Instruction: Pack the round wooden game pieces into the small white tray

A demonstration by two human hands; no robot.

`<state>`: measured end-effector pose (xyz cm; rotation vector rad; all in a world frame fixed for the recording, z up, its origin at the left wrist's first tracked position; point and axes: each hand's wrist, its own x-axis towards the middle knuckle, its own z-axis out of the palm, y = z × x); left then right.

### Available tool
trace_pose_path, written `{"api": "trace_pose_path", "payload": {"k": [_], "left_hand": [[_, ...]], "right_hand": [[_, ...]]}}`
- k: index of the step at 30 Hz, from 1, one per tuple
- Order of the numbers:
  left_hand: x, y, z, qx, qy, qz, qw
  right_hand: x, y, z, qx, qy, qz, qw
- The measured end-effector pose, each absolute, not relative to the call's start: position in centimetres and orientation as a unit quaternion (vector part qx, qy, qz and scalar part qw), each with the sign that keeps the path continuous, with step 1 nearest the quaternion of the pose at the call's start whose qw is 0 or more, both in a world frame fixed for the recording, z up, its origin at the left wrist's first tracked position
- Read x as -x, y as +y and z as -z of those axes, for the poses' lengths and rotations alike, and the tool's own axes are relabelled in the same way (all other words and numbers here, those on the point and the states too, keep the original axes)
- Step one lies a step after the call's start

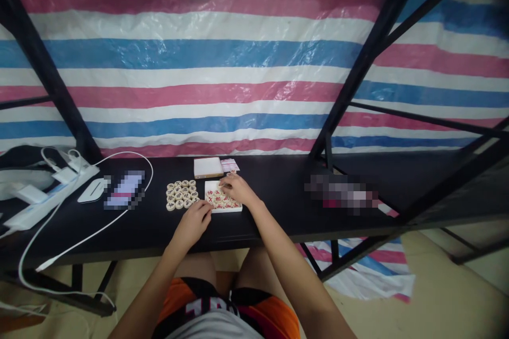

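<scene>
On table [278, 190] | right hand [237, 188] over white tray [222, 207] | long axis seemingly front-back

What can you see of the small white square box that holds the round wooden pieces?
The small white square box is shallow, open on top, and looks like card or plastic. It lies flat on the black table, near its front edge. Round pale wooden pieces with red marks fill it in rows. The right hand rests on its far side; the left hand is at its near left corner.
</scene>
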<state>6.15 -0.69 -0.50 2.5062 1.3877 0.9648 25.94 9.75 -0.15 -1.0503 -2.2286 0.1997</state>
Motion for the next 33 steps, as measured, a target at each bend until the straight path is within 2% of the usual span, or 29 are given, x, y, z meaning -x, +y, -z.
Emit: {"api": "trace_pose_path", "payload": {"k": [8, 14, 19, 28, 33], "left_hand": [[-6.2, -0.8, 0.2, -0.832, 0.453, -0.316, 0.052], [-6.0, -0.6, 0.6, -0.83, 0.447, -0.327, 0.06], [-5.9, -0.5, 0.8, -0.833, 0.446, -0.32, 0.06], [-6.1, -0.9, 0.3, -0.833, 0.451, -0.316, 0.06], [-6.2, -1.0, 0.1, -0.833, 0.451, -0.316, 0.058]], "right_hand": [[-26.2, 8.8, -0.7, 0.436, -0.846, -0.048, 0.304], [-27.6, 9.4, -0.2, 0.538, -0.774, -0.032, 0.333], [-28.5, 10.7, 0.4, 0.534, -0.806, -0.012, 0.255], [-28.6, 10.9, 0.6, 0.532, -0.824, -0.004, 0.195], [-28.6, 10.3, 0.4, 0.583, -0.787, 0.025, 0.2]]}}
